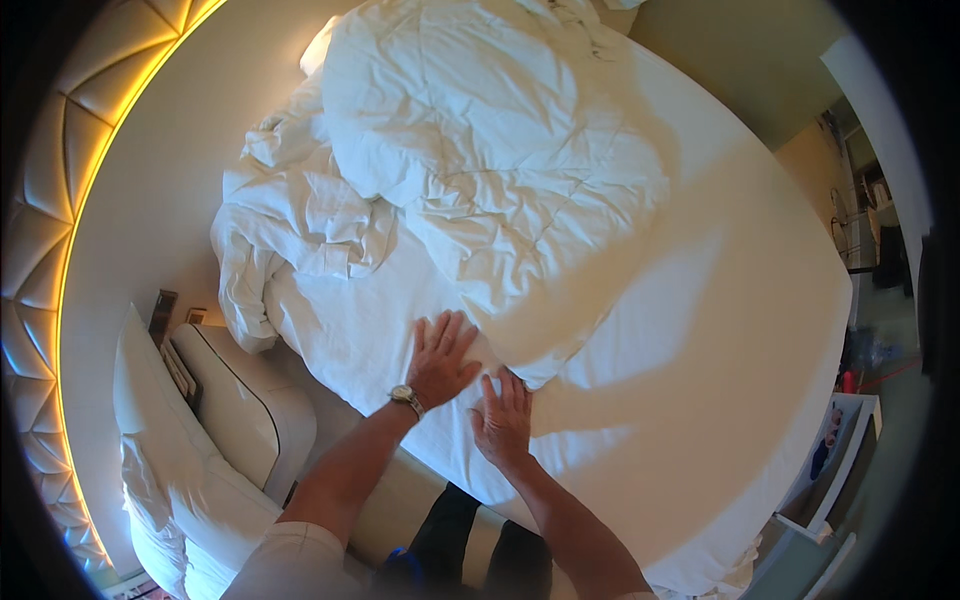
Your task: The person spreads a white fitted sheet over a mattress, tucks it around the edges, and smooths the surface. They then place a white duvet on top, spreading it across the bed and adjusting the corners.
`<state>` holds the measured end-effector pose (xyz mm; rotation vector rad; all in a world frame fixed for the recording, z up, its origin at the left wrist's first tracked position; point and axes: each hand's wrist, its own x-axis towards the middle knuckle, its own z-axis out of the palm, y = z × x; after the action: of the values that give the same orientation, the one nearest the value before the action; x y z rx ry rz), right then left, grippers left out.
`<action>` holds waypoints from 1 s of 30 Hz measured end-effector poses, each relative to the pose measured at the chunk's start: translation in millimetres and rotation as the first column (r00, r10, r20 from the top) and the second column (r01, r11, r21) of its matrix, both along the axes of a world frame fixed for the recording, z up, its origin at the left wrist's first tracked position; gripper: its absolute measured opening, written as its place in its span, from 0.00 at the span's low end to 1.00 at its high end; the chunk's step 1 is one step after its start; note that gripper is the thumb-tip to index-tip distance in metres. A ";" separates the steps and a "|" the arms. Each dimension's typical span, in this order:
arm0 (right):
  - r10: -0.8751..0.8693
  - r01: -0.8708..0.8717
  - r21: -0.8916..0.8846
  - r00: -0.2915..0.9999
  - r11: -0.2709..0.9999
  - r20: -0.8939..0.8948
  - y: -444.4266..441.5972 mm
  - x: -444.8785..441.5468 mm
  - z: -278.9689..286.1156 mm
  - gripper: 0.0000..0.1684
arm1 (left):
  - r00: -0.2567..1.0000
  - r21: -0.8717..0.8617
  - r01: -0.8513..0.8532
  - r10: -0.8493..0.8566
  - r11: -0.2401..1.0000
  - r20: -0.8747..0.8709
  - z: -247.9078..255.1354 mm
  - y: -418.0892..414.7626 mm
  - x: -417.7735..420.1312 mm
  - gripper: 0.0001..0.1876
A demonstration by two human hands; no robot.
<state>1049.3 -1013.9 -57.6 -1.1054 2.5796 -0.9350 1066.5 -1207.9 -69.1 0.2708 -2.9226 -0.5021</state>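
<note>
Both my hands rest palm down near the close edge of a bed covered with a white fitted sheet (697, 360). My left hand (442, 360), with a metal-banded wristwatch (406, 397) on its wrist, lies on the sheet with its fingers spread. To its right, my right hand (504, 420) has its fingertips at the near corner of a white duvet (502, 180), and no grip on the cloth shows. The duvet is rumpled and heaped toward the far side. Crumpled white bedding (307, 217) lies along its left side.
A white nightstand (240, 405) with dark trim stands left of the bed, beside white pillows (180, 465). Behind runs a quilted headboard panel (45, 187) edged by a yellow light strip. An open white drawer (825, 465) sits off the bed's right end. My legs (442, 525) stand against the near edge.
</note>
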 end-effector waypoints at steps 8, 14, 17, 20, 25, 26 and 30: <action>0.296 -0.301 0.088 0.953 0.949 0.071 -37.0 89.0 -27.6 0.43 | 0.959 -0.082 -0.257 0.264 0.963 0.102 -30.3 -67.4 107.7 0.37; 0.418 -0.436 0.025 0.878 0.900 0.234 -9.5 130.6 0.5 0.41 | 0.847 -0.219 -0.332 0.392 0.918 0.359 -11.3 -73.5 166.3 0.40; 0.362 -0.359 -0.061 0.896 0.931 0.258 2.1 131.7 13.2 0.38 | 0.819 -0.191 -0.376 0.421 0.907 0.390 4.7 -63.2 177.5 0.38; 0.148 -0.133 -0.096 0.975 0.986 0.167 14.9 114.1 13.9 0.39 | 0.899 -0.140 -0.226 0.262 0.964 0.350 18.3 -26.0 165.6 0.38; -0.286 0.281 -0.068 0.955 0.957 -0.079 93.6 66.6 -7.6 0.30 | 0.926 0.120 0.280 -0.301 0.953 0.228 22.3 116.2 94.3 0.33; -0.314 0.314 -0.015 0.947 0.949 -0.070 118.9 62.1 -11.1 0.30 | 0.896 0.154 0.365 -0.391 0.918 0.210 19.2 150.8 77.8 0.31; -0.462 0.464 0.003 0.881 0.886 -0.101 253.7 56.8 -15.7 0.30 | 0.793 0.184 0.564 -0.590 0.805 0.151 17.4 281.9 34.1 0.30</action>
<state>1106.1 -760.2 -73.3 -0.5349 2.9974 -0.9485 1100.6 -926.1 -51.7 -0.6321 -3.1401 -0.7881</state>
